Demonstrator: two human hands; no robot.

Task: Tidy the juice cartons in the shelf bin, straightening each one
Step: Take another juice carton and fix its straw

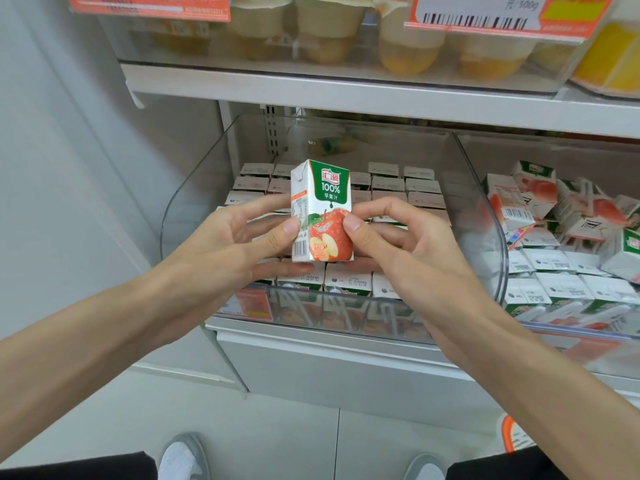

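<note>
A small apple juice carton (325, 202), white and green with a red apple on its front, is held upright above a clear plastic shelf bin (194, 188). My left hand (239, 244) grips its left side, thumb on the front and fingers behind. My right hand (401, 247) pinches its right side with thumb and fingers. Below it, several cartons (405, 188) stand upright in neat rows inside the bin, showing their white tops.
A second clear bin (568, 337) to the right holds a jumble of tilted cartons (540, 209) over standing ones. The white shelf above (346, 95) carries fruit cups (408, 46) and orange price tags. My shoes show on the tiled floor below.
</note>
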